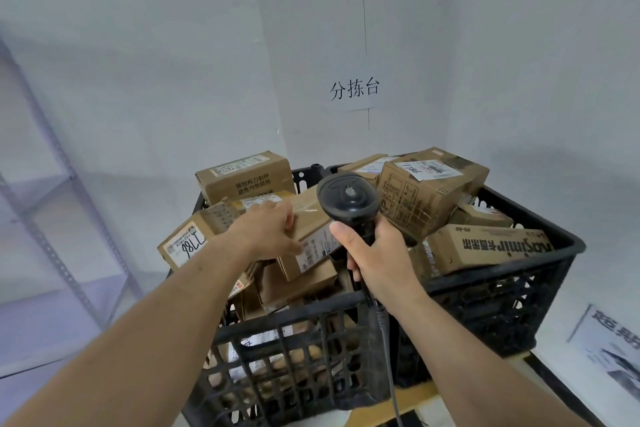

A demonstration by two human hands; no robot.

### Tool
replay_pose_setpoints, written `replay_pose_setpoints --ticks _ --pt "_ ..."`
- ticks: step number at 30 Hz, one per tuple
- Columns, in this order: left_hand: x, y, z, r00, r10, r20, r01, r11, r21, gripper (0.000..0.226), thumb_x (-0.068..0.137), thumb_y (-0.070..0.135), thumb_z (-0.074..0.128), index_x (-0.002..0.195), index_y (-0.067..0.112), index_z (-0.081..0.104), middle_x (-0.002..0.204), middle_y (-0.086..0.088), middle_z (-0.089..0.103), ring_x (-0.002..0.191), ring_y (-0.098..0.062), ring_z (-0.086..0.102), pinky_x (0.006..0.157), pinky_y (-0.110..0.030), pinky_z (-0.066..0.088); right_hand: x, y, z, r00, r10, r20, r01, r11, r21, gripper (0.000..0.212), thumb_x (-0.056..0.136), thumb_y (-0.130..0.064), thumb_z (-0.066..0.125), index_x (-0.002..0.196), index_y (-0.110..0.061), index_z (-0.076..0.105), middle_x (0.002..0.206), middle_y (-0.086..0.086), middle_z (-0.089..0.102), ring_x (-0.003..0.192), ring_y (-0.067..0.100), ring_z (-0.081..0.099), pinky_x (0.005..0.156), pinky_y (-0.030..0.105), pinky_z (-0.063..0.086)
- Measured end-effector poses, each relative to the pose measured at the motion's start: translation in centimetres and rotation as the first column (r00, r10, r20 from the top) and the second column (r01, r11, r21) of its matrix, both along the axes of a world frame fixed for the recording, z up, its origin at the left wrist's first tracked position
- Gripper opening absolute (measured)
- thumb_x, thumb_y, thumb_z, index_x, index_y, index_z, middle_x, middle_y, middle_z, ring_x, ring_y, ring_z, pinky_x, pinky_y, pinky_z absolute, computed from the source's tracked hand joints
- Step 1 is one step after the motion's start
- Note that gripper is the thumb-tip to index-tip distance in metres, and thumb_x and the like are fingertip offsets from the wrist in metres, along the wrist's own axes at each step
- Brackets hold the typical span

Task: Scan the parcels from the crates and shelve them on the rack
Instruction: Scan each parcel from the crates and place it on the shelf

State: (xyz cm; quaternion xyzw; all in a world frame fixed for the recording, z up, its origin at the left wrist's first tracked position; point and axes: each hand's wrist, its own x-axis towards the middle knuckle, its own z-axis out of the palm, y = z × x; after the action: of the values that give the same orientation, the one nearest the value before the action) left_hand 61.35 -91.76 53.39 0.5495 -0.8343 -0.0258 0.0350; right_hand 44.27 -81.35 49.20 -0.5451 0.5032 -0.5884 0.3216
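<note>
Two black plastic crates stand side by side, the near left crate and the right crate, both heaped with brown cardboard parcels. My left hand grips the top edge of a tilted brown parcel in the left crate, its white barcode label facing up. My right hand holds the handle of a black barcode scanner, whose round head hangs just above that parcel. The scanner's grey cable trails down over the crate's front.
A grey metal rack with bare shelves stands at the left against the wall. A paper sign hangs on the white wall behind the crates. A printed poster lies at the lower right. The crates rest on a wooden surface.
</note>
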Motion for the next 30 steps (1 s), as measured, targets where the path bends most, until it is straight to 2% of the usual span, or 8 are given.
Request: replay_pose_setpoints --ticks 3,7,13,16,19,24,27,30 --pt "0.7 0.3 0.1 0.998 -0.018 -0.063 0.018 1.000 -0.005 0.043 0.078 0.048 0.072 0.098 0.026 0.041 0.104 0.003 0.048 0.092 -0.014 0.048 0.083 -0.031 0.049 0.7 1.1 0.4 0.999 -0.043 0.005 0.043 0.999 -0.011 0.015 0.087 -0.040 0.069 0.092 -0.035 0.056 0.064 -0.017 0.060 0.055 -0.001 0.054 0.060 0.018 0.041" --pt "2.5 0.5 0.0 0.935 -0.033 -0.354 0.037 0.999 0.005 0.050 0.079 0.040 0.074 0.108 0.023 0.038 0.109 0.002 0.048 0.093 -0.012 0.051 0.073 -0.025 0.047 1.7 3.3 1.1 0.995 -0.097 0.033 0.097 0.995 -0.002 0.013 0.090 -0.032 0.068 0.088 -0.028 0.056 0.055 -0.011 0.060 0.043 0.001 0.051 0.047 0.016 0.042" --pt "4.5 1.0 -0.5 0.540 0.062 -0.839 0.177 0.966 0.186 0.092 0.081 0.022 0.076 0.149 0.033 0.015 0.123 0.001 0.049 0.107 -0.019 0.058 0.089 -0.039 0.053 3.5 5.9 1.4 0.988 -0.156 0.012 0.156 0.988 0.005 0.015 0.089 -0.033 0.067 0.097 -0.025 0.058 0.053 -0.004 0.055 0.041 0.005 0.048 0.046 0.019 0.041" --pt "5.3 1.7 -1.0 0.398 0.149 -0.905 0.228 0.940 0.255 0.106 0.072 0.025 0.082 0.148 0.047 0.012 0.136 0.000 0.048 0.116 -0.024 0.056 0.098 -0.050 0.049 4.1 7.0 1.2 0.988 -0.155 -0.003 0.155 0.987 0.028 0.016 0.088 -0.034 0.067 0.097 -0.025 0.058 0.055 -0.001 0.055 0.042 0.007 0.048 0.045 0.020 0.042" --pt "5.8 2.8 -1.6 0.324 0.210 -0.922 0.238 0.926 0.294 0.117 0.053 0.033 0.084 0.143 0.057 0.013 0.143 -0.001 0.044 0.121 -0.027 0.053 0.099 -0.053 0.047 4.5 8.2 1.3 0.990 -0.140 -0.007 0.141 0.989 0.046 0.014 0.090 -0.030 0.067 0.092 -0.021 0.057 0.055 0.001 0.054 0.042 0.009 0.049 0.047 0.021 0.044" --pt "4.7 4.5 -2.8 0.144 0.268 -0.953 0.314 0.900 0.301 0.106 0.080 0.002 0.075 0.150 0.045 0.008 0.131 0.003 0.054 0.116 -0.023 0.058 0.090 -0.044 0.053 4.0 10.2 1.7 0.994 -0.103 -0.042 0.105 0.993 0.054 0.016 0.091 -0.030 0.067 0.102 -0.021 0.059 0.054 0.001 0.055 0.044 0.013 0.049 0.052 0.026 0.046" --pt "3.9 5.0 -3.3 0.131 0.267 -0.955 0.334 0.895 0.296 0.101 0.081 0.005 0.074 0.148 0.049 0.012 0.135 0.000 0.055 0.122 -0.025 0.054 0.100 -0.052 0.046 3.2 11.5 1.8 0.995 -0.091 -0.048 0.093 0.994 0.051 0.020 0.089 -0.033 0.070 0.097 -0.018 0.060 0.056 0.001 0.057 0.047 0.016 0.051 0.056 0.030 0.048" --pt "3.2 5.4 -3.0 0.185 0.245 -0.952 0.322 0.900 0.294 0.100 0.082 0.010 0.074 0.150 0.046 0.010 0.138 -0.001 0.052 0.125 -0.023 0.050 0.099 -0.045 0.046 2.5 12.7 1.9 0.997 -0.071 -0.035 0.073 0.995 0.063 0.032 0.080 -0.035 0.075 0.096 -0.010 0.063 0.058 -0.004 0.060 0.050 0.014 0.052 0.055 0.030 0.048"
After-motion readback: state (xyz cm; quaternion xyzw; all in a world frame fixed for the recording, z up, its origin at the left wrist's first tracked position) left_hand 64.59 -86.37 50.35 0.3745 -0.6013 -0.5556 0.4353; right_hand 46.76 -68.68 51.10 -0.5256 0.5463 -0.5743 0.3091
